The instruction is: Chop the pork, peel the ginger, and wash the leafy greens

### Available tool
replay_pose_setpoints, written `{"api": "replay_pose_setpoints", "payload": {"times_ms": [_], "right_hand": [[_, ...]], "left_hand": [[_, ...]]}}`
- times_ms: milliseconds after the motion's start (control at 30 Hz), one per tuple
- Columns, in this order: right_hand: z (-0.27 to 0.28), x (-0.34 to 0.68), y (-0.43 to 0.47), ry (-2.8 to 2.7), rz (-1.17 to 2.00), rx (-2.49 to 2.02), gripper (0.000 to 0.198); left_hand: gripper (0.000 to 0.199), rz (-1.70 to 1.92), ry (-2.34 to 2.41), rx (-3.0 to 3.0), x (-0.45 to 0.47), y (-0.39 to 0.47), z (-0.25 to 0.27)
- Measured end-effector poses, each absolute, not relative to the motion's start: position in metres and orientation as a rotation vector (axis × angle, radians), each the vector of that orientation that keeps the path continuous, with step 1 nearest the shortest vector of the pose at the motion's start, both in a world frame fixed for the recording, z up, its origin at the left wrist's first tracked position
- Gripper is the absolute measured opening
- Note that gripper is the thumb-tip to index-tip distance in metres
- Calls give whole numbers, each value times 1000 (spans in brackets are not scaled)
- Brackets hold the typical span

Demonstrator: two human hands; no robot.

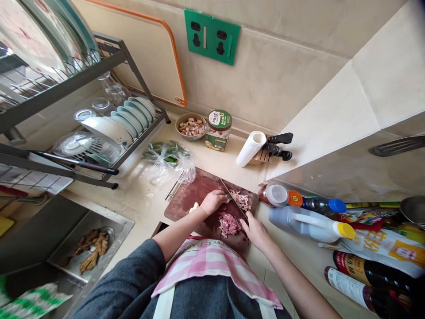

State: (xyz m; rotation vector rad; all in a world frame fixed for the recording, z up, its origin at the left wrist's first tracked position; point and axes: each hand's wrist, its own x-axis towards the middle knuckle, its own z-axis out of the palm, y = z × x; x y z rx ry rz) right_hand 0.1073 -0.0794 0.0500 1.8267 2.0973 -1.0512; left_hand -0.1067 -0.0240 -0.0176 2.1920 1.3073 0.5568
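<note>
My right hand (pixel 256 231) grips a kitchen knife (pixel 235 200) at its handle, and the blade slants across the brown cutting board (pixel 184 195). Against the left side of the blade, my left hand (pixel 214 202) has its fingers curled and pressed down. A small pale piece shows at those fingertips, too hidden to name. Sliced raw meat (pixel 229 223) lies in a heap below the blade, and paler, fatty cut strips (pixel 242 200) lie to its right. Beside my left wrist are pale peeled pieces (pixel 194 207) that look like garlic cloves.
Behind the board stand green vegetables in a plastic bag (pixel 169 153), a bowl of garlic (pixel 191 127), a lidded jar (pixel 218 130), a paper roll (pixel 251 148) and a knife block (pixel 262 155). Bottles (pixel 307 223) line the right; a dish rack (pixel 122 148) and sink (pixel 121 221) are left.
</note>
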Motion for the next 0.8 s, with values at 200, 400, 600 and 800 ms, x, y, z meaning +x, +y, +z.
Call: {"api": "replay_pose_setpoints", "payload": {"times_ms": [200, 400, 600, 800], "right_hand": [[77, 152, -96, 2116, -1104, 1797, 25], [76, 134, -90, 2101, -1064, 1756, 20], [51, 104, -75, 2102, -1096, 1817, 22], [75, 151, -94, 2139, -1149, 1777, 24]], "left_hand": [[28, 642, 1383, 2060, -103, -30, -14], [27, 607, 1363, 2037, -103, -27, -14], [27, 592, 1327, 2099, -107, -27, -14], [26, 572, 1390, 2117, -106, -32, -15]]}}
